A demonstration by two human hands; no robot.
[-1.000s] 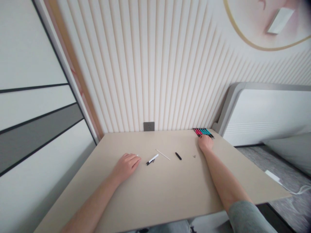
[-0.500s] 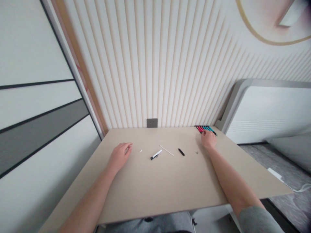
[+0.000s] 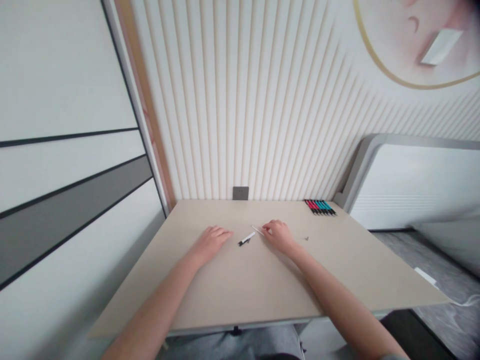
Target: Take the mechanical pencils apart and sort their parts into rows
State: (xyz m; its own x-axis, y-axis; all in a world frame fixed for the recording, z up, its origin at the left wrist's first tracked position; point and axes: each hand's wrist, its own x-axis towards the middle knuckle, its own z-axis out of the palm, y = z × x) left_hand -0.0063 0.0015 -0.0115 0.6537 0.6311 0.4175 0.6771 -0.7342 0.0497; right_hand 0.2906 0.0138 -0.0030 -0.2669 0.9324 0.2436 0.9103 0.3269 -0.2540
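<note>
My left hand (image 3: 213,242) rests on the table with its fingers stretched out and nothing visible in them. Just right of its fingertips lies a white and black pen body (image 3: 246,239) with a small dark clip beside it. My right hand (image 3: 278,235) is curled over the lower part of a thin white stick (image 3: 256,229), which looks like a pen refill. Its thumb and forefinger are bent toward each other at the stick; whether they pinch it is hidden. The black pen piece is out of sight, in the area my right hand covers.
A row of several red, blue and black pens (image 3: 320,207) lies at the back right of the beige table (image 3: 240,285). A tiny grey piece (image 3: 306,238) sits right of my right hand. Behind the table rises a ribbed wall with a dark socket (image 3: 240,193).
My right hand has left the pen row and come left to the white stick. The left hand has slid right, toward the pen body, over the spot of a small white piece.
</note>
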